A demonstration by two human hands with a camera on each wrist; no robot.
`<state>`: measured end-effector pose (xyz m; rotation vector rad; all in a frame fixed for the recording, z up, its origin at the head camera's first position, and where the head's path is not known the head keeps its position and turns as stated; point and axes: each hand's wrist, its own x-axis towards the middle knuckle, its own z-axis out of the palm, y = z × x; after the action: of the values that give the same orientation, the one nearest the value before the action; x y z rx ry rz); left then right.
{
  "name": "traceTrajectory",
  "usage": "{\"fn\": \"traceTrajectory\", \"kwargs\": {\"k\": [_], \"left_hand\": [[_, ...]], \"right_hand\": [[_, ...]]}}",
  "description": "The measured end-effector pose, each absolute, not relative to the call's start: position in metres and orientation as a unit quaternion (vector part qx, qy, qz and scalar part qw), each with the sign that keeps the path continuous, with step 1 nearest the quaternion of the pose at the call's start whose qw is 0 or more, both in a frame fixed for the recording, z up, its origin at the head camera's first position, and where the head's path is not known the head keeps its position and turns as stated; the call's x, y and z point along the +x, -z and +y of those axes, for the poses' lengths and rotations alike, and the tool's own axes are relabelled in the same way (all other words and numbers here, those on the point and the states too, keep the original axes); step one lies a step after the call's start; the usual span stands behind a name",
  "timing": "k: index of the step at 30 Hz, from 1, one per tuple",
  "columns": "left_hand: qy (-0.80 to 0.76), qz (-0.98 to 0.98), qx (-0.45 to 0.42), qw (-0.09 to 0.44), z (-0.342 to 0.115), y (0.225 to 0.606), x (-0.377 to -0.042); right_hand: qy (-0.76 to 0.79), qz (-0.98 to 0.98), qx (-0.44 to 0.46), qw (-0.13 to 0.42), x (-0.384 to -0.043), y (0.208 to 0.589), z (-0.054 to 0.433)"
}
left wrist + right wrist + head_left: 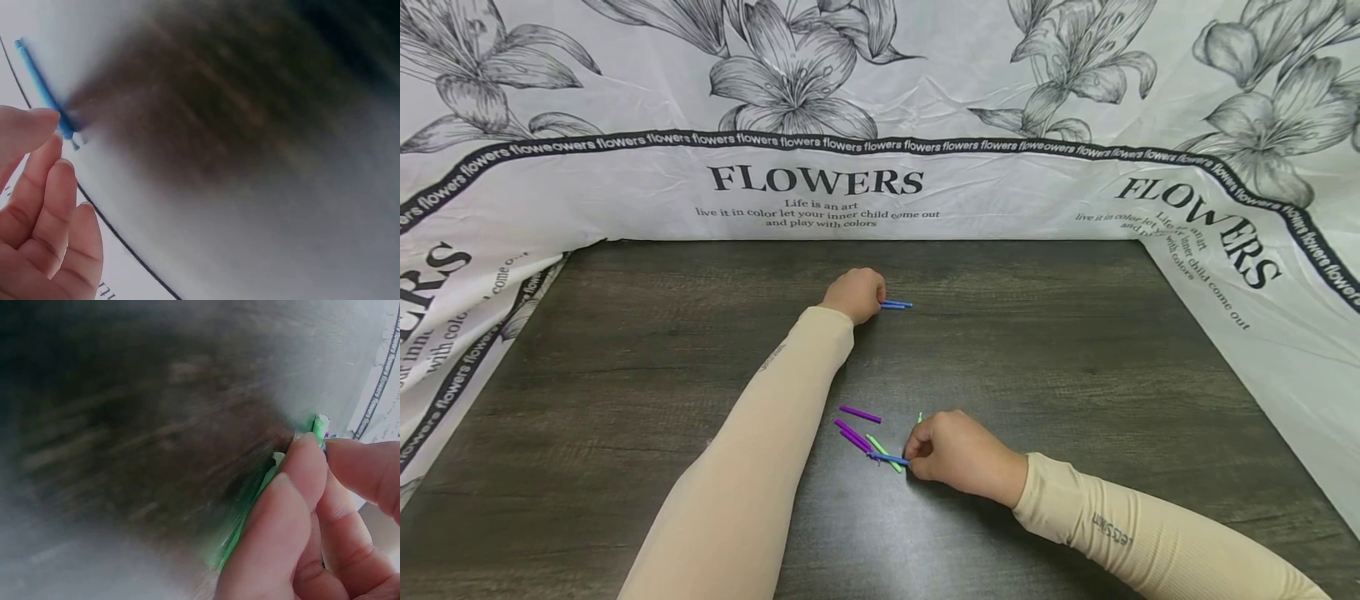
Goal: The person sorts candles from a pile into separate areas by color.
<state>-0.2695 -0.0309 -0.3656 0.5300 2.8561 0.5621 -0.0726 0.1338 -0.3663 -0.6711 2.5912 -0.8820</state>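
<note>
My left hand (854, 295) is at the far middle of the table, with thumb and finger at one end of two thin blue sticks (897, 305). In the left wrist view, thumb and forefinger pinch a blue stick (39, 81), which shows a tiny wick-like tip beyond the thumb. Closer to me, my right hand (962, 454) pinches the end of another blue stick (887, 457) between thumb and forefinger. That stick crosses over a light green stick (877, 444) and the ends of purple sticks (853, 435). In the right wrist view, a green stick (250, 500) lies partly behind the fingers.
A separate purple stick (860, 414) lies just beyond the pile. The tip of one more green stick (921, 417) pokes out behind the right hand. Dark wood-grain table (1037, 350) surrounds everything, and a white flower-printed cloth (1000, 196) rises along its back and sides.
</note>
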Motion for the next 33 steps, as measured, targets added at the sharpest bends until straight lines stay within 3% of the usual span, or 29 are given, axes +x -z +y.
{"fn": "traceTrajectory", "kwargs": {"k": [16,33], "left_hand": [[-0.227,0.951,0.192,0.089,-0.054,0.357,-0.267],[-0.216,0.951,0.184,0.125,-0.054,0.365,-0.265]], "right_hand": [[0.312,0.907,-0.228,0.168,-0.071,0.365,0.132],[0.313,0.905,-0.231,0.17,-0.072,0.365,0.133]]}}
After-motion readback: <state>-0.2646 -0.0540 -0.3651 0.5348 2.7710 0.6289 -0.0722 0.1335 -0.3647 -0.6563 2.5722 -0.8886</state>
